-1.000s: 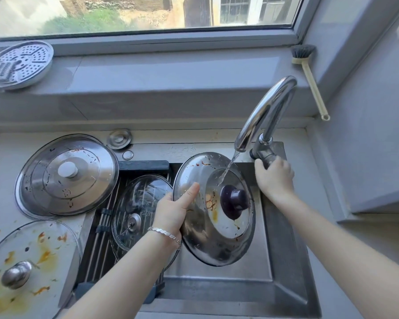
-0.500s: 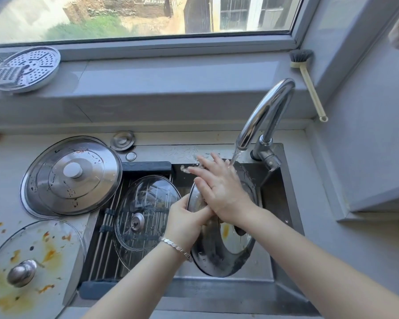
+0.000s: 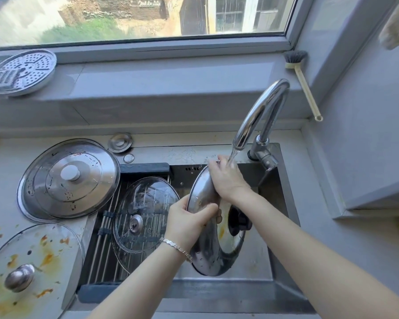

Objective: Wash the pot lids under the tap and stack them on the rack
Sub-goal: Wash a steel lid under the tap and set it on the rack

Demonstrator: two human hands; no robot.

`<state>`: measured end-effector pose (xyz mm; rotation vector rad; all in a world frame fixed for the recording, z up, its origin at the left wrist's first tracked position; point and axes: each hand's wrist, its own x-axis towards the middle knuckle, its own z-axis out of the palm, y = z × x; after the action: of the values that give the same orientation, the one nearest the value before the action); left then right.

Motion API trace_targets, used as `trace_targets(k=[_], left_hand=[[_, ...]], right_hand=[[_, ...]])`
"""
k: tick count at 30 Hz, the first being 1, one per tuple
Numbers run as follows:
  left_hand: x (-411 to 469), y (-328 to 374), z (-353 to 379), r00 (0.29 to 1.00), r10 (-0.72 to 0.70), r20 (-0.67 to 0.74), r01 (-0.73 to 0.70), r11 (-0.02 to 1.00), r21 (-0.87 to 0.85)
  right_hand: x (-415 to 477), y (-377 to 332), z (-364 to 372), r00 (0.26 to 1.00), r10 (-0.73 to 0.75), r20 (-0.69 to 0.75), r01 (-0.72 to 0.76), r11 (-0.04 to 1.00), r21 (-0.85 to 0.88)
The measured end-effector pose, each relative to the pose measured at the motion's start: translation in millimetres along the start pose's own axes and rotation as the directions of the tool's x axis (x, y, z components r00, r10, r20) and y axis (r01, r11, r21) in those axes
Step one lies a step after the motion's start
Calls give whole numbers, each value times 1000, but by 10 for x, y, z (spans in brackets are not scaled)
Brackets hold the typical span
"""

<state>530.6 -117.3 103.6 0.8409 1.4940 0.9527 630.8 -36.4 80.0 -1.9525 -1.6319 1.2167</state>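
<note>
Head view, read left to right. Stained glass lid (image 3: 32,268) lies on the counter at lower left, with a large steel lid (image 3: 69,180) behind it. A clear glass lid (image 3: 145,212) rests on the rack (image 3: 101,254) over the sink's left half. I see the left hand (image 3: 189,222) with fingers and thumb curled round the edge of a small steel lid (image 3: 205,254), holding it tilted over the sink (image 3: 217,293). The right hand (image 3: 226,180) lies on that lid's upper rim, under water running from the tap (image 3: 260,113); I cannot tell whether its fingers grip. A brush (image 3: 304,84) leans at far right.
</note>
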Motion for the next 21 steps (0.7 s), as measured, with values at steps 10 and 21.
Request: trace_targets(k=[10, 21], left_hand=[[-4, 49, -71, 994, 104, -15, -104, 995, 11], [140, -48, 22, 986, 43, -159, -53, 997, -64]], right_hand=[[259, 324, -124, 957, 275, 87, -287, 885, 367], [97, 75, 160, 984, 168, 58, -166, 985, -39]])
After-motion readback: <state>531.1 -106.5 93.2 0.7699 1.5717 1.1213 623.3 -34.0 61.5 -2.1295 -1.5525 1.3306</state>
